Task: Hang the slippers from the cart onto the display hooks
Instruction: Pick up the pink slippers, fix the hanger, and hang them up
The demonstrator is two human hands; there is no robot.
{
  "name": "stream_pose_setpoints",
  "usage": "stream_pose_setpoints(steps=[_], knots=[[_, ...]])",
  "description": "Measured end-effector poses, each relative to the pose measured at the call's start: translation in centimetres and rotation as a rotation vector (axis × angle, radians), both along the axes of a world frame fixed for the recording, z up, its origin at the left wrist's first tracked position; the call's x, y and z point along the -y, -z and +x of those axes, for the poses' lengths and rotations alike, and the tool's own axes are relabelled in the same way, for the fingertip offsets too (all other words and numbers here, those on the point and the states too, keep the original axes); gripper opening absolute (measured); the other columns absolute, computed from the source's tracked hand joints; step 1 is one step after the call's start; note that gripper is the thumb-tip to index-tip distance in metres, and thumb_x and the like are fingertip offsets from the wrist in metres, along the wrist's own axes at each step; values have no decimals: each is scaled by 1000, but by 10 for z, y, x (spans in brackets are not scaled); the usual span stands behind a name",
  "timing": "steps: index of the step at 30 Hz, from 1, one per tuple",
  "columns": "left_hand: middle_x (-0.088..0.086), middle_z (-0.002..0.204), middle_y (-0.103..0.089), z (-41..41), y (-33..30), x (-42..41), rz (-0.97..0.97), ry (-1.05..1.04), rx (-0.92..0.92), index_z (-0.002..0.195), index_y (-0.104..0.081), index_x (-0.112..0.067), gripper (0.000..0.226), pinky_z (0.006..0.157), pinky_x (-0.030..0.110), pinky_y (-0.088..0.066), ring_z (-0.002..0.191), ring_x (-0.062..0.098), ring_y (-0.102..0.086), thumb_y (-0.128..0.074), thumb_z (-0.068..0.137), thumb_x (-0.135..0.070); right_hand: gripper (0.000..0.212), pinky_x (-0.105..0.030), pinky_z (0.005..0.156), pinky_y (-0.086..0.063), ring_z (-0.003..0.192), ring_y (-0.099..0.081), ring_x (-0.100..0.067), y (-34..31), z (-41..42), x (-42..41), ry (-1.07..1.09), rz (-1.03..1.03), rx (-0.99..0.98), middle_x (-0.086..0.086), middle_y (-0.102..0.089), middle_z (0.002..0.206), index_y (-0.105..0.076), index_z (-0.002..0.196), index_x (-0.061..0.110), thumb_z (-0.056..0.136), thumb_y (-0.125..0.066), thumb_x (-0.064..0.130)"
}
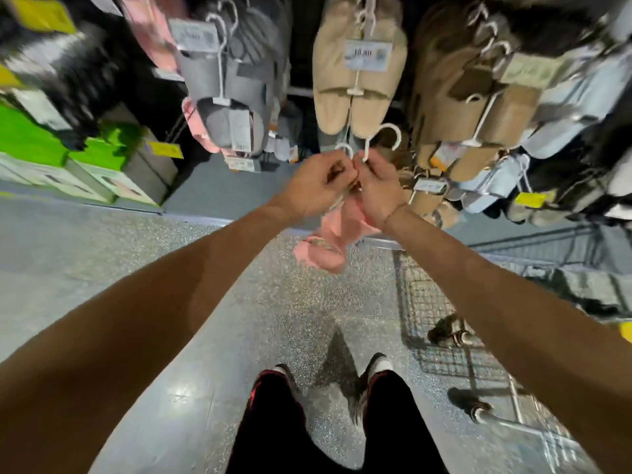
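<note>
Both my hands are raised together in front of the slipper display. My left hand (316, 184) pinches a small white hanger hook (345, 149). My right hand (378, 186) grips the stem of a larger white hanger hook (388, 135). Pink slippers (333, 239) dangle below my hands from these hangers. Straight ahead hang beige slippers (357, 83) with a price tag, and grey slippers (229, 87) hang to their left. The wire cart (444, 316) stands at my right, partly hidden by my right forearm.
Tan and light-blue slippers (485, 107) crowd the hooks at the right. Green and white boxes (78, 155) sit on a low shelf at the left. A speckled grey floor (266, 319) lies below, with my legs and shoes at the bottom.
</note>
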State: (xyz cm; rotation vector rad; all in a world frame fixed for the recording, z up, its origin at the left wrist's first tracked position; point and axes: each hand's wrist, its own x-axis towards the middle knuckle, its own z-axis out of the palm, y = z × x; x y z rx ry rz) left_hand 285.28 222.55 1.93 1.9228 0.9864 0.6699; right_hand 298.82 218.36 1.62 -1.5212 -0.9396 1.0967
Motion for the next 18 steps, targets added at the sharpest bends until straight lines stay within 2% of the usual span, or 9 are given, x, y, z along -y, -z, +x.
stream_pose_setpoints(steps=[3,5,7,9,11,13,14,16,18], knots=[[-2,70,-55,-12,-49,3,43,-70,6,89,-60,3,17,61,20,-37,60,0,-48,-56,97,-12,28,-21,45,-34,48,-41,-8,-55,-11,-13,-5,12,-10,3,-48,56,-50,75,19,102,-51,15],[-2,72,-57,-19,-74,6,43,-158,34,91,-62,2,17,63,22,-41,61,3,-50,-57,98,-13,14,-21,49,-36,55,-44,-7,-84,-15,-21,-32,-23,45,5,-49,68,-50,84,20,97,-56,24],[-1,68,-57,-28,-93,14,46,-216,72,93,-62,3,15,62,18,-41,60,1,-52,-58,100,-10,13,-20,55,-41,67,-49,-10,-110,-18,-28,-61,-43,85,4,-52,81,-50,97,21,93,-58,30],[9,70,-58,-37,-102,21,81,-231,81,91,-61,-3,18,63,28,-46,62,8,-54,-59,101,-17,12,-18,50,-42,62,-51,-13,-141,-24,-28,-97,-56,114,0,-54,77,-54,87,20,98,-54,25],[12,83,-58,-45,-108,27,140,-257,83,90,-64,-12,19,71,41,-53,73,20,-58,-61,99,-29,15,-21,46,-39,56,-48,-13,-166,-29,-25,-132,-71,133,-1,-53,70,-53,88,19,102,-50,21],[6,101,-56,-52,-110,33,222,-362,80,97,-70,-21,17,85,42,-54,93,20,-59,-63,96,-37,5,-22,47,-38,54,-47,-12,-187,-34,-24,-151,-75,133,-1,-54,69,-50,98,19,101,-51,22],[5,107,-55,-54,-111,38,284,-442,60,102,-71,-22,20,90,41,-51,101,20,-57,-63,95,-38,4,-20,44,-38,53,-47,-11,-195,-36,-27,-157,-74,129,1,-54,70,-49,100,20,101,-52,24],[8,113,-54,-62,-109,46,348,-636,34,116,-65,-17,35,91,37,-47,106,23,-54,-67,91,-41,12,-15,40,-34,51,-44,-8,-216,-38,-32,-156,-46,126,2,-54,71,-51,89,23,101,-51,24],[13,120,-54,-69,-103,49,182,-841,39,128,-55,-9,59,93,38,-46,111,30,-54,-78,84,-42,22,-16,38,-33,47,-41,-8,-235,-37,-39,-160,-4,123,-1,-52,69,-50,80,23,102,-49,20]])
